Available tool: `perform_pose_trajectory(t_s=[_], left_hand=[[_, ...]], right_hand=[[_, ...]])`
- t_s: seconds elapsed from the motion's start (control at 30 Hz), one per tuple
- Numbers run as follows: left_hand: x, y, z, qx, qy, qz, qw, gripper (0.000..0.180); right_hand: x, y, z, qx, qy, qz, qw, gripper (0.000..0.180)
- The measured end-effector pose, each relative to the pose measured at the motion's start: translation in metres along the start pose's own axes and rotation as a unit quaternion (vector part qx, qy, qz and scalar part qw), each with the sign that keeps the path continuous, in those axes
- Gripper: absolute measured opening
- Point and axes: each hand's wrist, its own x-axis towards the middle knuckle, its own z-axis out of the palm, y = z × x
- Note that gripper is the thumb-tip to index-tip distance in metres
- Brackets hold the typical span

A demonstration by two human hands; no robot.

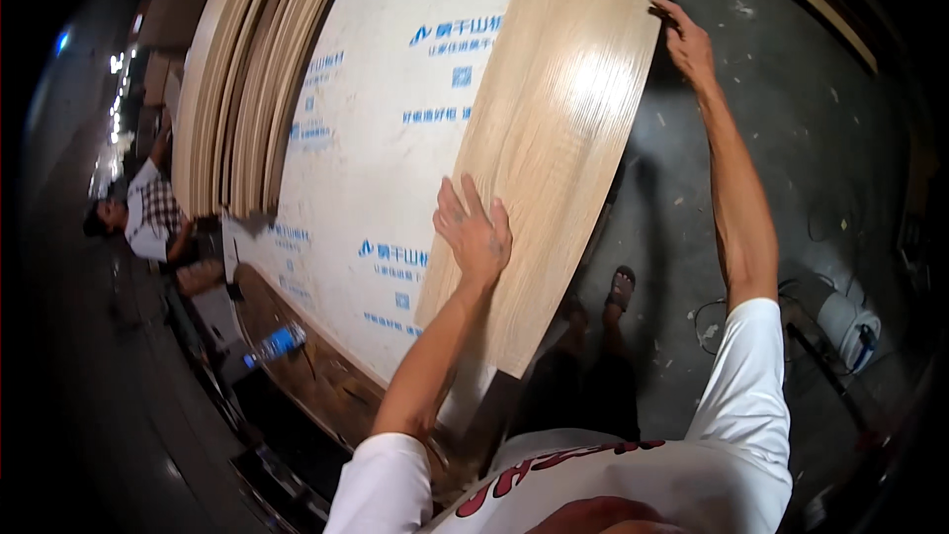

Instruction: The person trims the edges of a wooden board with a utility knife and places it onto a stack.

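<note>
A long light wood-grain panel (554, 138) lies on a white board with blue print (376, 178), its right edge reaching past the board. My left hand (477, 240) rests on the panel's left edge, fingers spread, holding nothing. Farther off, at the panel's far right edge, is my right hand (690, 47). Its fingers are bent and pressed together, with the tips at the edge. A small dark bit shows at those fingertips, too small to name.
Stacked wood-grain panels (247, 79) stand along the board's far left. A blue-labelled plastic bottle (277, 344) lies on a brown surface at left. Another person (148, 208) is beyond it. A white bucket-like container (848, 328) sits on the scrap-littered floor (751, 59) at right.
</note>
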Motion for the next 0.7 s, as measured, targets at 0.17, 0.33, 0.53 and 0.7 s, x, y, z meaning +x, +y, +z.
perform_pose_trajectory(t_s=[0.17, 0.33, 0.53, 0.7], left_hand=[[-0.002, -0.006, 0.002, -0.013, 0.014, -0.005, 1.0, 0.058], [-0.009, -0.009, 0.009, -0.006, 0.027, -0.008, 1.0, 0.061], [-0.009, -0.014, 0.019, -0.035, 0.055, -0.001, 0.998, 0.064], [-0.011, -0.019, 0.02, -0.04, 0.088, 0.007, 0.995, 0.062]], right_hand=[[-0.079, -0.041, 0.002, -0.005, -0.011, -0.034, 0.999, 0.052], [-0.186, -0.097, 0.011, 0.032, -0.031, -0.015, 0.999, 0.052], [-0.338, -0.195, 0.008, 0.033, -0.06, -0.045, 0.997, 0.05], [-0.507, -0.274, 0.011, 0.027, -0.247, -0.012, 0.969, 0.034]])
